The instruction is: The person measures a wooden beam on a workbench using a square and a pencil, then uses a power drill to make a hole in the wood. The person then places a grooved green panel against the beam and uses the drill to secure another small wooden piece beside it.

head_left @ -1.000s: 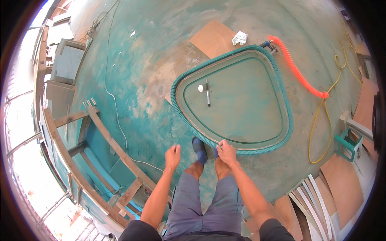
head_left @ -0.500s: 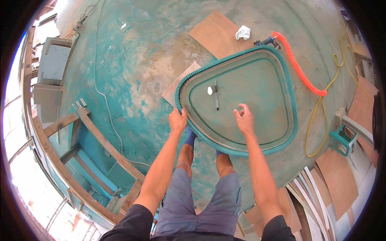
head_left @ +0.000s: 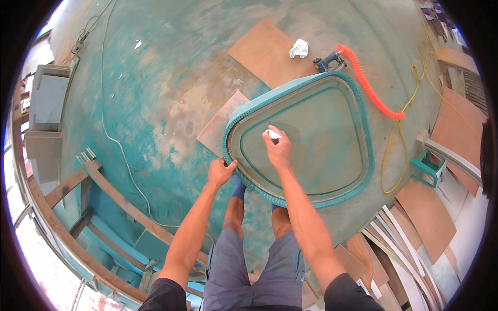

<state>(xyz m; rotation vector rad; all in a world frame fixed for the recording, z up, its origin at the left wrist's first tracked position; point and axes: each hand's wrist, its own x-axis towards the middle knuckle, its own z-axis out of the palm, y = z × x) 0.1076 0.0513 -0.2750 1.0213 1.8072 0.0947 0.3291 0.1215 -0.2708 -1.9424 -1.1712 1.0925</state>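
Observation:
A large rounded frame [head_left: 371,155] with a ribbed teal rim lies on the floor before my feet, with a greenish-grey surface inside it and a dark line following its edge. My left hand [head_left: 221,172] is closed on the near-left rim, thumb on top. Over the left part of the inside reaches my right hand [head_left: 280,149], fingers pinched on a small white piece [head_left: 273,135]. A thin dark tip [head_left: 268,123] shows just beyond that piece. Most of the pen is hidden by the hand, so whether it is held too cannot be seen.
Beyond the frame lie a blue air tool [head_left: 326,62] with an orange coiled hose [head_left: 363,78], a crumpled white cloth [head_left: 299,48] and a brown board [head_left: 264,49]. A wooden structure [head_left: 124,199] stands left. Trim strips [head_left: 399,249] and a green stand [head_left: 428,169] are right.
My right hand has moved left and closed on the small white piece that lay inside the frame. The pen beside it has mostly gone from sight. My left hand stays at the rim.

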